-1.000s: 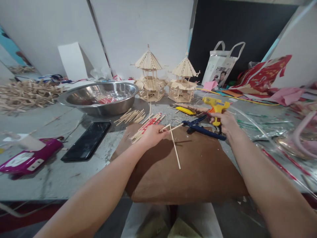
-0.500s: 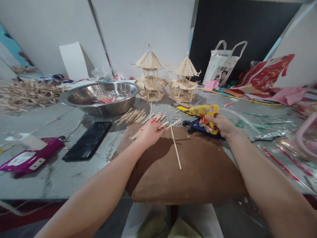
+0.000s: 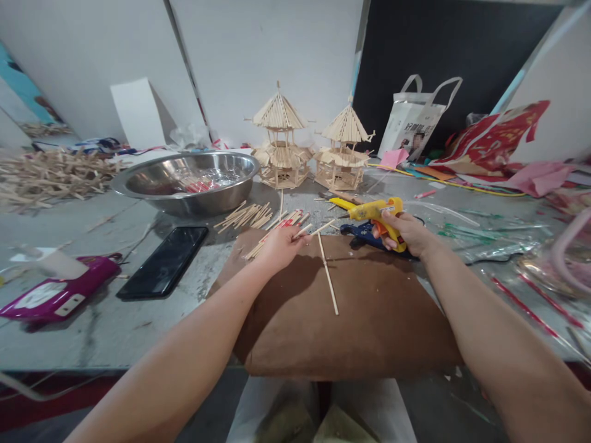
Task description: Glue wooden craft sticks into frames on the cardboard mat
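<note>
"Yellow plastic glue gun with an orange trigger (image 3: pixel 367 211): where, in the head view?"

"In the right hand (image 3: pixel 406 234), its grip wrapped round the handle. The nozzle points at the left hand (image 3: pixel 284 247), whose grip pinches thin pale wooden sticks (image 3: pixel 324 227) above the brown sheet (image 3: pixel 360 332)."

"Anything in the way?"

"A dark blue plier-like tool (image 3: pixel 356 232), partly behind the right hand; a yellow cutter (image 3: pixel 340 202) beyond the nozzle; red-and-pale sticks (image 3: pixel 295 217) behind the left hand."

"Containers?"

"A wide steel bowl (image 3: pixel 184 204), holding crinkled clear plastic (image 3: pixel 224 178) and something red."

"Edges, room?"

"The sheet spreads between the forearms to the grey worktop's (image 3: pixel 124 335) front edge; one longer pale stick (image 3: pixel 329 280) slants across it."
</note>
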Tool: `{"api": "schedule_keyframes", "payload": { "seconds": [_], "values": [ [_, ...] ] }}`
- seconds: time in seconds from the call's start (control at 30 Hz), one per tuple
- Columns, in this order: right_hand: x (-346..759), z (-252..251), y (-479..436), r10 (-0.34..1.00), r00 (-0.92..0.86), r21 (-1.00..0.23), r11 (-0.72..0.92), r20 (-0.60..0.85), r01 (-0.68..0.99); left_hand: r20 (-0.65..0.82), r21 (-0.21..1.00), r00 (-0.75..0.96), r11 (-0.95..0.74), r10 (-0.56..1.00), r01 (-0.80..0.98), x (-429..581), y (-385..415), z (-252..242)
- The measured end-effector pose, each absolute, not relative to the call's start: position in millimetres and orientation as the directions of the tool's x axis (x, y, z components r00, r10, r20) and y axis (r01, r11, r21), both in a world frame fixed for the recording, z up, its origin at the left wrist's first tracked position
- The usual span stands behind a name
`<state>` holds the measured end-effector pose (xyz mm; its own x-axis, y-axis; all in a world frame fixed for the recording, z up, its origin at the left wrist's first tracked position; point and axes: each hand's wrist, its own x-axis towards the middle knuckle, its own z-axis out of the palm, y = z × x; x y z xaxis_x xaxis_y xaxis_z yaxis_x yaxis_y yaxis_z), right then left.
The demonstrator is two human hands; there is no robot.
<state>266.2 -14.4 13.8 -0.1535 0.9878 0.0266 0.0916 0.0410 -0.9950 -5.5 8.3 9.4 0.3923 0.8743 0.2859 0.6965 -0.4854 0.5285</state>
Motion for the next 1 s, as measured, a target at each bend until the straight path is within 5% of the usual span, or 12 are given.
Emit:
{"api": "schedule_keyframes", "payload": {
  "seconds": [1.0],
  "values": [
    [262.5,16.9,-15.6,0.987,-0.161,-0.994,0.041,0.024,0.105,0.293,0.548,0.402,-0.497,0.868,0.673,-5.5,7.1,10.0]
  ]
}}
